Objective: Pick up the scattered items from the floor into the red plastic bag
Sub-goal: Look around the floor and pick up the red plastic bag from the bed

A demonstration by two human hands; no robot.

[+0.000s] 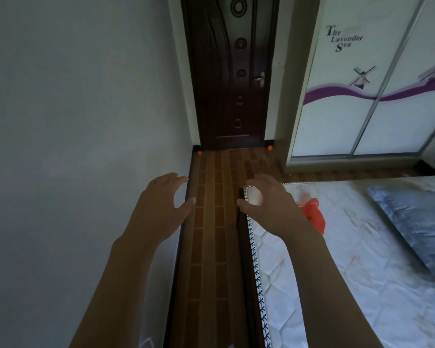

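The red plastic bag (313, 216) lies crumpled on the white mattress (337, 272), just right of my right hand (266, 202). That hand hovers over the mattress's near corner with fingers spread and loosely bent, holding nothing. My left hand (161, 207) is stretched out beside the left wall, fingers relaxed and empty. Two small orange balls lie on the brown tiled floor (211, 222) at the foot of the door: one (199, 152) in the left corner, the other (269, 147) in the right corner.
A narrow strip of floor runs between the grey wall (73, 121) on the left and the dark bed frame (242, 247) on the right. A dark wooden door (231, 71) closes the far end. A white wardrobe (362, 96) stands beyond the bed. A blue pillow (412, 222) lies on the mattress.
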